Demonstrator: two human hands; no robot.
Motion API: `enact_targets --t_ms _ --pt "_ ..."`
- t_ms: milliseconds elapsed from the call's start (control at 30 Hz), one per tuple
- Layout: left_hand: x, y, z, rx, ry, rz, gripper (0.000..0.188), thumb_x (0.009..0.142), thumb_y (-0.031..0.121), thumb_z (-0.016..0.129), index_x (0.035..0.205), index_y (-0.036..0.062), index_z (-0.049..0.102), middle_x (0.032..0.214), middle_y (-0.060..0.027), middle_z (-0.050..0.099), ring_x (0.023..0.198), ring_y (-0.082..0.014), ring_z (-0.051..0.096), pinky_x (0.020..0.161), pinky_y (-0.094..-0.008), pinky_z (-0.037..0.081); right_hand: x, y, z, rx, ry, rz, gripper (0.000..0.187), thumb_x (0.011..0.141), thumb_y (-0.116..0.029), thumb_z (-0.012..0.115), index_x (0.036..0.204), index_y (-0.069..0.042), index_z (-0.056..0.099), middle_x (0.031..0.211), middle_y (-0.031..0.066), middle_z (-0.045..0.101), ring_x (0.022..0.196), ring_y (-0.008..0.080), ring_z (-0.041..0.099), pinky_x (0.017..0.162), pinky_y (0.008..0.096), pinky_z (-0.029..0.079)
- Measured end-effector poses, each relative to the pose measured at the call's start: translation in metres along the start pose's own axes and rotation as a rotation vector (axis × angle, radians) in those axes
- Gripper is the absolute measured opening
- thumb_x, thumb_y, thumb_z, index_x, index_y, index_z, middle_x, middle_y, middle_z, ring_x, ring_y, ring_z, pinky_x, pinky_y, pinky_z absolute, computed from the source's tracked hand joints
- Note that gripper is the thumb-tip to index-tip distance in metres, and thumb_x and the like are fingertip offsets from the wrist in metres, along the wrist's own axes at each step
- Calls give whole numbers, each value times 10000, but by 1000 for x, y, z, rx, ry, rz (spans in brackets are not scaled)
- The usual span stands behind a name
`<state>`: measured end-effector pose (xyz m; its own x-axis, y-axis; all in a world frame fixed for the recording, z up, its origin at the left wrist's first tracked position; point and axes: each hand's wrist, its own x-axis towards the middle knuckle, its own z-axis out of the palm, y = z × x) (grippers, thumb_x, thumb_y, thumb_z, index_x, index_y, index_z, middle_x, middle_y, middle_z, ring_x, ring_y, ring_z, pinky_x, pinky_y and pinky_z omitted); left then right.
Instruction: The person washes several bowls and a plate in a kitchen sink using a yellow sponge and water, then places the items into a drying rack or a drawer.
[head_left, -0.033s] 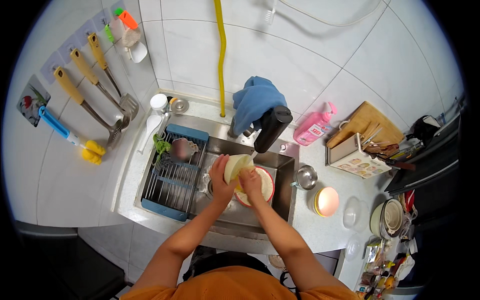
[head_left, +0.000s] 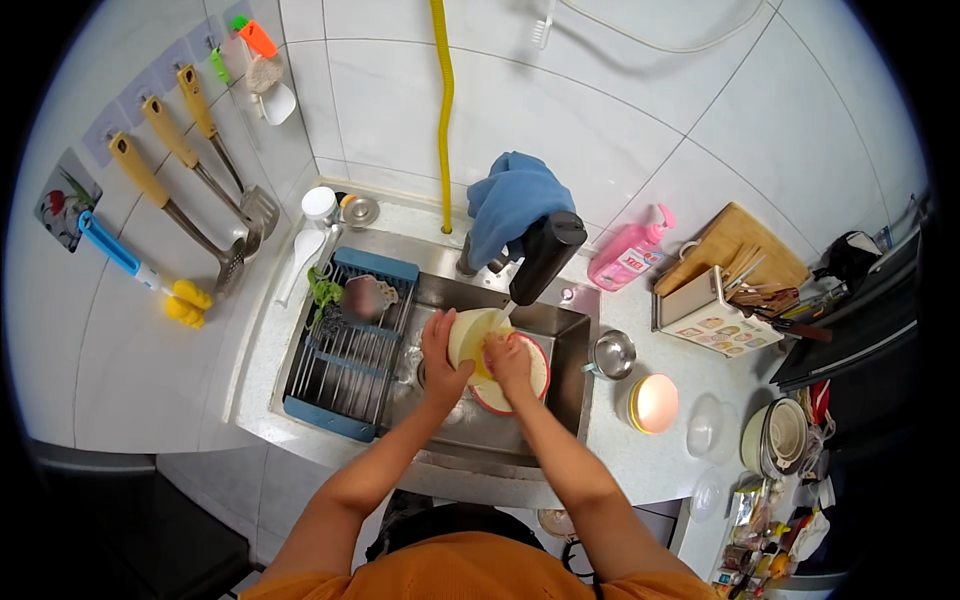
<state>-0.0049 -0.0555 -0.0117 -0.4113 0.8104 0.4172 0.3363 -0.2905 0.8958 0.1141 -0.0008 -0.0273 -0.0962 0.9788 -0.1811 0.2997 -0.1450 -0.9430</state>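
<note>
Left hand (head_left: 443, 366) grips tilted pale-yellow bowl (head_left: 462, 335) above steel sink (head_left: 470, 433), near black faucet head (head_left: 545, 255). Right hand (head_left: 511, 362) at bowl's mouth; cannot tell whether holding anything. Red-rimmed bowl (head_left: 523, 399) underneath. Step seems rinsing; next move calls for steady left hold.

The left of two head-worn fisheye cameras looked forward and steeply down from above, fairly near the hands (head_left: 440, 368) and the sink (head_left: 482, 436), wide enough to include the tabletop (head_left: 640, 482) and tiled wall (head_left: 600, 100) beyond, straight edges bending toward its rim.
</note>
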Motion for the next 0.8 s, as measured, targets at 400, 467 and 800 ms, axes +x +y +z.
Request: enact_targets --t_ms 400,467,800 --pt "27 3 5 -408 -191 -478 607 566 -36 537 1165 43 478 1113 -113 446 1029 -227 454 911 -309 355 24 -61 -36 -858 -48 -981 149 702 -172 604 759 -60 524 593 116 555 533 288 567 476 373 451" --pt "30 5 12 -525 -74 -437 562 560 -54 525 1113 43 504 1058 -98 472 997 -222 461 880 -312 372 29 -49 -34 -736 82 -915 139 707 -159 602 765 -56 530 588 110 555 529 260 567 470 351 440" --pt "31 33 21 156 79 3 496 593 -38 500 1082 46 501 1036 -93 479 1010 -235 447 931 -328 318 -1 8 27 456 191 280 332 813 -352 574 830 -21 587 652 23 566 606 122 534 542 288 420"
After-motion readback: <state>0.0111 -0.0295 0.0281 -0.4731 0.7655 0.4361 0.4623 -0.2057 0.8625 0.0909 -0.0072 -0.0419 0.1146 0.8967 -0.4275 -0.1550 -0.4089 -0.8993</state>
